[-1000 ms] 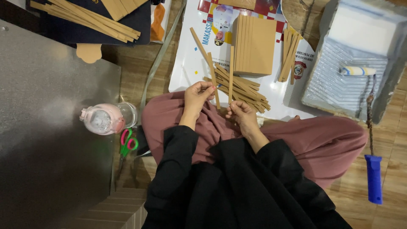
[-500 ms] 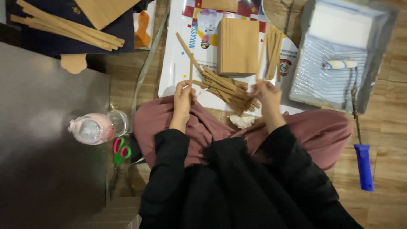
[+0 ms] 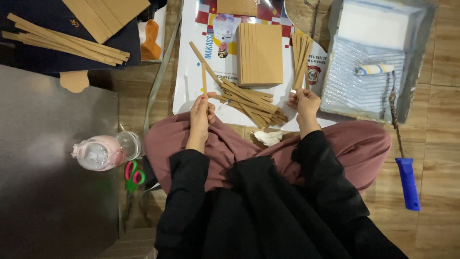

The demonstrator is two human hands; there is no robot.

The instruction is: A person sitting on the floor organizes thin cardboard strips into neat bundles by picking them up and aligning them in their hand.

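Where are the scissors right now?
In the head view the scissors lie on the floor at lower left, just below the pink bottle, beside the person's left knee.

1. Floor (image 3: 445,120): wood-look planks in warm brown, visible to the right of the hands and in a strip beyond the left one.
2. Grey metal sheet (image 3: 48,182): flat, dull, faintly reflective, lying well to the left of the hands and nearer the person.
3. Dark navy cloth (image 3: 57,57): spread on the floor beyond the metal sheet, far left of the hands.
4. Printed poster sheet (image 3: 191,81): white, laid flat on the floor just beyond the hands.
5. Light: soft, even, indoor; a pale glare patch shows on the metal sheet. No wall or window in view.
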